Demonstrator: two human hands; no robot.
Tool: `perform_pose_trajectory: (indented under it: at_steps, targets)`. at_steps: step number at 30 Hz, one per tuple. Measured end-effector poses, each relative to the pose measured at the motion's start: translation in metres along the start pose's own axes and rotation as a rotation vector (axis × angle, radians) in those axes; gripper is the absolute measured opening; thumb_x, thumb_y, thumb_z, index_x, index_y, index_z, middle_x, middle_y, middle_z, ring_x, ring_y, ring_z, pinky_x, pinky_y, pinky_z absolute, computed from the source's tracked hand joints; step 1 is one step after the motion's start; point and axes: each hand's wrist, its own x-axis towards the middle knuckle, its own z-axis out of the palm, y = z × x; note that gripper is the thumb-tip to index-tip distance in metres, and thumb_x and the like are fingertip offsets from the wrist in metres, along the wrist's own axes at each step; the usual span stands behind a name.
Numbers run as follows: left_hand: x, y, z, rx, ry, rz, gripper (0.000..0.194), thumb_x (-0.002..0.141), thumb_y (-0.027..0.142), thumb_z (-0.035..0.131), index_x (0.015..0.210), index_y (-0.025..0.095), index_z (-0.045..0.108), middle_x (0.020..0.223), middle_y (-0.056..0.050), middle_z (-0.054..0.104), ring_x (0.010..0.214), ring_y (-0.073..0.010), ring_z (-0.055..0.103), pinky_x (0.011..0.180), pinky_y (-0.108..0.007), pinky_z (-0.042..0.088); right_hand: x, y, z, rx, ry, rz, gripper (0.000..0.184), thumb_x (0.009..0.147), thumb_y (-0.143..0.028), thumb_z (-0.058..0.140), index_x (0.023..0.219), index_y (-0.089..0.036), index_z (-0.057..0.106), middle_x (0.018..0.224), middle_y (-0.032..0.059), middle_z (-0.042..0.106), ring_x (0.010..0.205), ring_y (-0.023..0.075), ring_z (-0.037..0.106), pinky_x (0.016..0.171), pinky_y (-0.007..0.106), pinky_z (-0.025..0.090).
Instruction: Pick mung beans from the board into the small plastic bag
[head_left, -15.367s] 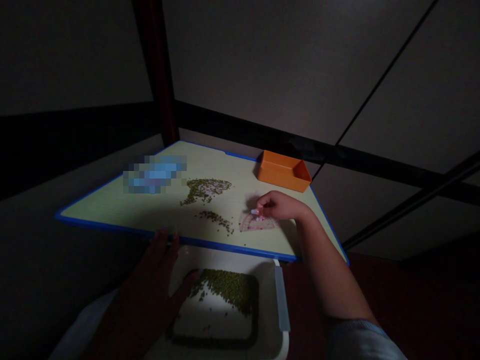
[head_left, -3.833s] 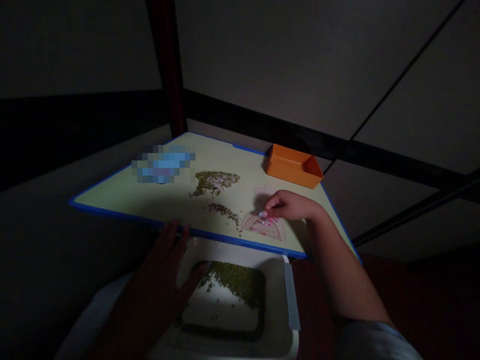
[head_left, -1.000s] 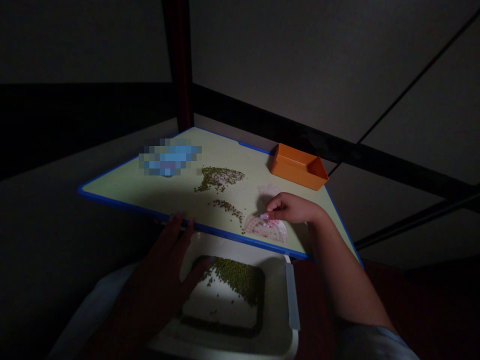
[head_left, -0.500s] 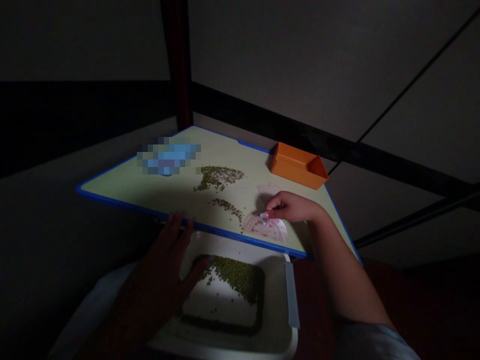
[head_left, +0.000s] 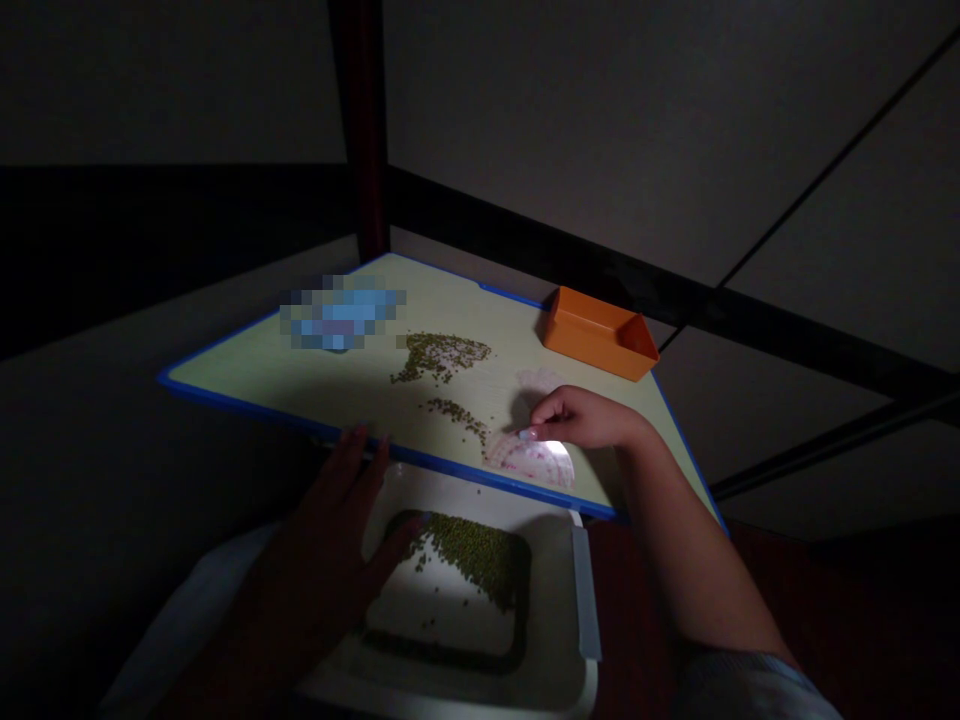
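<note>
My right hand [head_left: 581, 415] pinches a clear protractor [head_left: 525, 463] with pink markings by its upper edge. The protractor is tilted over the pale board [head_left: 360, 385], near its front blue edge, and a bright glare shows on it. Just left of it lies a thin strip of small green beans [head_left: 459, 414], with a larger patch of beans [head_left: 450, 352] behind. My left hand [head_left: 341, 510] is open, fingers spread, its fingertips at the board's front edge. Its thumb reaches over a white plastic tub [head_left: 559, 600] holding more green beans [head_left: 480, 550] below the board.
An orange open box [head_left: 600, 340] stands at the board's back right. A blurred-out light blue item [head_left: 345, 312] lies at the back left. Dark wall panels rise behind the board, and a dark red post [head_left: 367, 130] stands at its far corner.
The protractor has tilted slightly in my right hand, and a bright reflection now shows on it. Both hands stay in almost the same place; the beans look unchanged.
</note>
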Motion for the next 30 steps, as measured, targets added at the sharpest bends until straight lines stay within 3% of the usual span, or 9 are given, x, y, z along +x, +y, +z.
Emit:
perform_pose_trajectory:
  at_steps: [6,16,30]
  targets:
    - [-0.0004,-0.0005,-0.0001,-0.003,-0.009,-0.015,0.083,0.084,0.067,0.039,0.146,0.012,0.034,0.162,-0.016,0.02,0.149,-0.0321,0.018,0.118,-0.051,0.025,-0.0023,0.0004,-0.0031,-0.017,0.069,0.036,0.034,0.087,-0.039,0.054,0.065,-0.014,0.057,0.055,-0.0061,0.034,0.054,0.0075,0.028,0.054,0.024,0.023]
    - [0.0007,0.0004,0.0002,0.006,0.005,-0.01,0.082,0.085,0.067,0.037,0.146,0.013,0.034,0.161,-0.017,0.021,0.149,-0.0315,0.019,0.117,-0.051,0.027,0.0002,-0.0016,0.0007,-0.04,0.032,0.032,0.033,0.087,-0.039,0.053,0.066,-0.014,0.058,0.056,-0.0056,0.038,0.055,0.008,0.031,0.054,0.024,0.026]
    - [0.0006,0.0004,0.0013,0.005,0.021,0.001,0.082,0.085,0.066,0.039,0.147,0.012,0.032,0.161,-0.017,0.022,0.148,-0.0328,0.02,0.117,-0.051,0.028,0.0041,0.0001,0.0033,-0.039,0.074,0.028,0.032,0.088,-0.037,0.054,0.065,-0.015,0.055,0.055,-0.0064,0.034,0.054,0.0074,0.028,0.054,0.025,0.021]
